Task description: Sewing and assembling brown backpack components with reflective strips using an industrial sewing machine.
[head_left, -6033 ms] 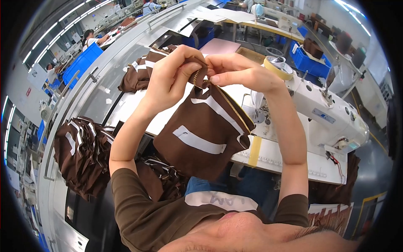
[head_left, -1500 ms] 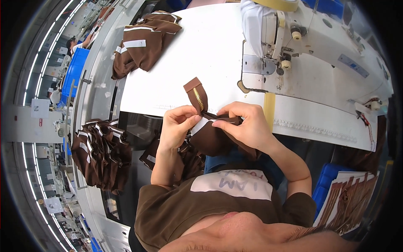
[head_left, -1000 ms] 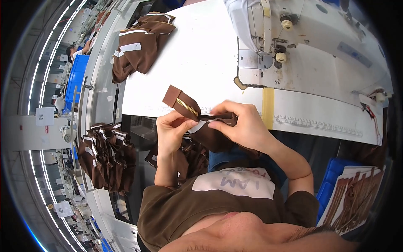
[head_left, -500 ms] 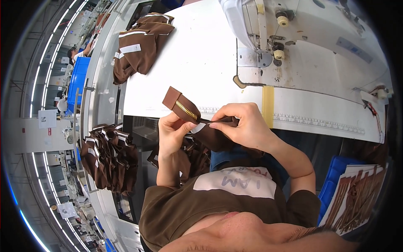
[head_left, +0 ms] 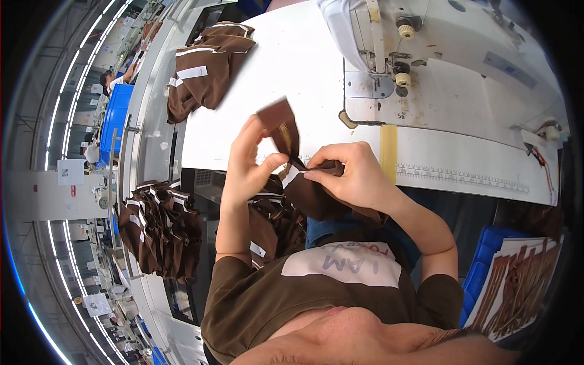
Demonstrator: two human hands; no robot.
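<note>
A brown zipper strip [head_left: 281,125] with gold teeth and a folded fabric end stands up above the table's front edge, slightly blurred. My left hand [head_left: 248,161] is beside it, fingers behind its upper end and thumb apart from them near its lower part. Brown fabric [head_left: 313,198] with a white patch hangs below the strip, over my lap. Fingers and thumb of my right hand [head_left: 353,170] pinch the brown fabric close to where it meets the strip. The exact join is partly hidden by my fingers.
A sewing machine [head_left: 438,73] stands at the right on the white table [head_left: 292,67]. Brown pieces [head_left: 210,70] lie at its far left. More brown bundles hang [head_left: 161,228] at left and lie [head_left: 267,225] below. A blue bin [head_left: 480,261] with brown strips is at right.
My left hand has moved up and opened its thumb away from its fingers. The zipper strip's end has swung up and to the right. My right hand stays nearly in place.
</note>
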